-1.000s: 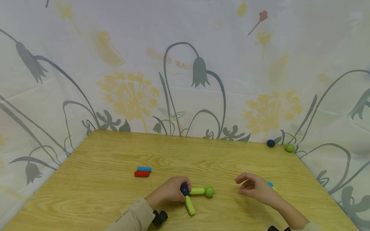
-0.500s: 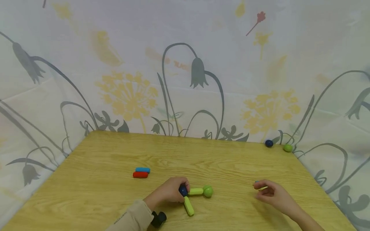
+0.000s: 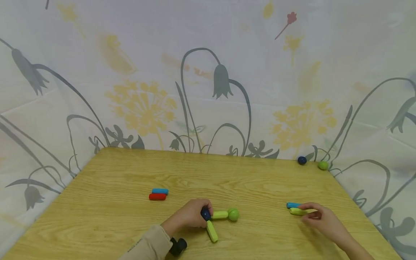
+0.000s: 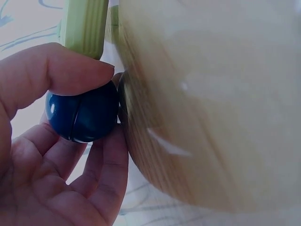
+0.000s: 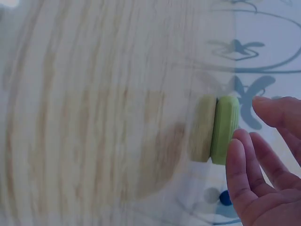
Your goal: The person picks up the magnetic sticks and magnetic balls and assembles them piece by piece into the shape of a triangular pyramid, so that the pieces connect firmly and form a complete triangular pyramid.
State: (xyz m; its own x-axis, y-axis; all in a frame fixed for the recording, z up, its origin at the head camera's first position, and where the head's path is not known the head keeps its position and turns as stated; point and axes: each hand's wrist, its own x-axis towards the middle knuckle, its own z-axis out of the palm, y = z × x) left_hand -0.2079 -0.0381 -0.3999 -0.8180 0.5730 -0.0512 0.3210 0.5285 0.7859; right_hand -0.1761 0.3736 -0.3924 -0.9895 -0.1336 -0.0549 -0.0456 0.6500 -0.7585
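Observation:
My left hand (image 3: 196, 213) pinches a dark blue ball (image 4: 82, 113) between thumb and fingers. Two yellow-green rods meet at this ball: one rod (image 3: 220, 215) runs right to a green ball (image 3: 233, 214), the other rod (image 3: 212, 232) points toward the front. On the right, my right hand (image 3: 325, 220) has its thumb and fingers apart at a loose yellow-green rod (image 5: 225, 129), fingertips right at its side. A blue rod (image 3: 293, 205) lies alongside that one, partly hidden behind the fingers.
Blue (image 3: 160, 191) and red (image 3: 157, 196) rods lie together left of centre on the wooden table (image 3: 113, 224). At the back right corner sit another dark blue ball (image 3: 302, 160) and green ball (image 3: 323, 165). A flower-printed curtain (image 3: 156, 54) hangs behind.
My right hand has moved right, away from the middle, to the loose yellow-green and blue rods. My left hand has stayed on the dark blue ball.

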